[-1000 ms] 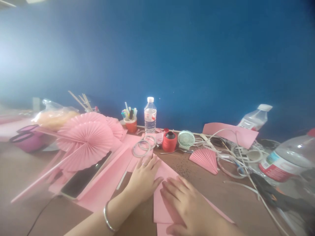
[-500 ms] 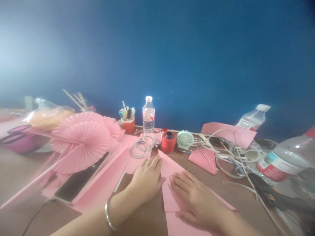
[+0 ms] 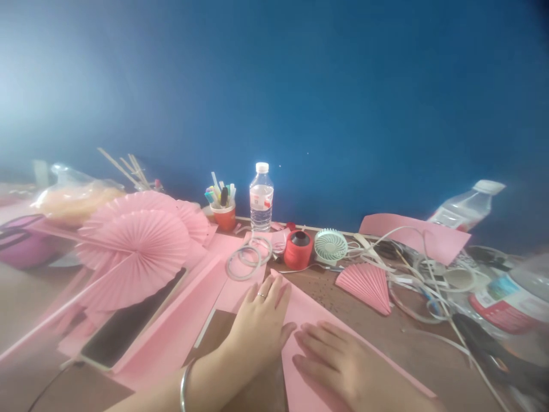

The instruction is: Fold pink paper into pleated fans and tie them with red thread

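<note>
A folded sheet of pink paper point(image 3: 306, 309) lies on the brown table in front of me. My left hand point(image 3: 262, 312), with a ring and a bangle, rests on the sheet's upper left edge, fingers stretched out. Flat on the lower right part of the same sheet lies my right hand point(image 3: 338, 360), fingers extended. Neither hand grips anything. Beyond the sheet, a small pleated pink paper fan point(image 3: 365, 287) sits to the right, and large round pink paper fans point(image 3: 139, 252) are piled at the left.
A water bottle point(image 3: 261, 197), a cup of markers point(image 3: 223, 217), a red thread spool point(image 3: 298, 250) and a mint-green mini fan point(image 3: 330, 245) stand along the back. Tangled cables and a big bottle point(image 3: 510, 300) occupy the right. A phone point(image 3: 128, 326) lies at left.
My left hand has shifted slightly to the right along the paper's edge. My right hand has slid down and toward me over the sheet. The view has moved a little.
</note>
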A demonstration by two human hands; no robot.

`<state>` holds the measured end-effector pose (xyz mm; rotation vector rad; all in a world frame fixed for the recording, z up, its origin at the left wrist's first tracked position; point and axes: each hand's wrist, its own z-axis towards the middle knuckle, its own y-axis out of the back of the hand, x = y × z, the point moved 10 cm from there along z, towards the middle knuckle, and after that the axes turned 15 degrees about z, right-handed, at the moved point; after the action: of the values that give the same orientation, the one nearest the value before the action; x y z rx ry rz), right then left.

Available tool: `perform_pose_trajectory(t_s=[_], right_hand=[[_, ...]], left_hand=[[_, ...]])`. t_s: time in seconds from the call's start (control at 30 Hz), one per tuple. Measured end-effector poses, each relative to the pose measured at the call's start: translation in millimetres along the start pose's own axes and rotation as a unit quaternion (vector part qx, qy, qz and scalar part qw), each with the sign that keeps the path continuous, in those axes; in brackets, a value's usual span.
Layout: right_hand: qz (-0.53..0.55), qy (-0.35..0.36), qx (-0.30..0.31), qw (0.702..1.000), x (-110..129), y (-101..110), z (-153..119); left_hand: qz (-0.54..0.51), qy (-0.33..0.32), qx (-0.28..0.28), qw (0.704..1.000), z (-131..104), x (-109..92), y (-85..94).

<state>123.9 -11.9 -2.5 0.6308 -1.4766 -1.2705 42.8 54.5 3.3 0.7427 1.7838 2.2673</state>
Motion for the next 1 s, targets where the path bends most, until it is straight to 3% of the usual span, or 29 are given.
perform_pose_trajectory(t_s=[0.27,0.77,1.0], right_hand=[[-0.019,-0.024,-0.005,1.000,-7.9,-5.4,-6.3],[0.087,-0.112,0.016,0.990,-20.1,-12.3,-6.7],[0.106,-0.097,0.019,0.989,-18.6,-8.7,-5.5]], left_hand=[[-0.050,-0.037,0.006,0.998,11.7,0.9,-11.2],[-0.049,-0.068,0.005,0.996,15.5,-1.5,-17.2],[-0.046,-0.055,-0.003,0.997,24.6,3.1,-12.5]])
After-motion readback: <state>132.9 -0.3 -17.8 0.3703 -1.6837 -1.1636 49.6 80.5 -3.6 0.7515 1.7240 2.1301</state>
